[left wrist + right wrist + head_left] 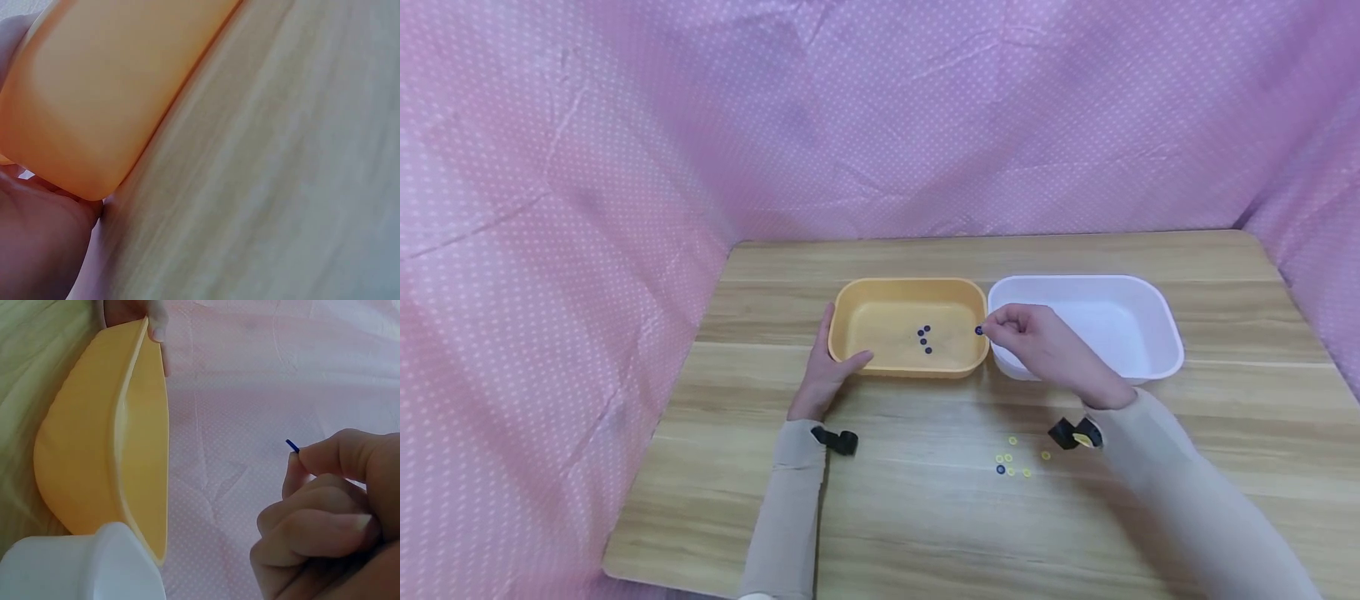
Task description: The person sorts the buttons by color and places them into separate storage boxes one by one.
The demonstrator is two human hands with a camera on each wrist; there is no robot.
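Note:
My left hand [826, 371] grips the left end of a yellow plastic bin [910, 369], its thumb over the near rim and its fingers along the outer side. Several small dark blue rings [923, 342] lie on the bin's floor. Between thumb and index finger, my right hand [1037, 340] pinches a small flat blue ring [292, 445]. That hand hovers over the left end of a white plastic bin [1105, 325], with the ring close to the yellow bin's right rim. The left wrist view shows the left hand [47, 231] against the yellow bin's corner.
Both bins stand side by side on the wooden table [895, 483]. Nearer to me lie several small yellow rings [1027, 472] and one dark blue ring [1001, 469]. A pink dotted cloth [962, 125] hangs behind the table and at its sides.

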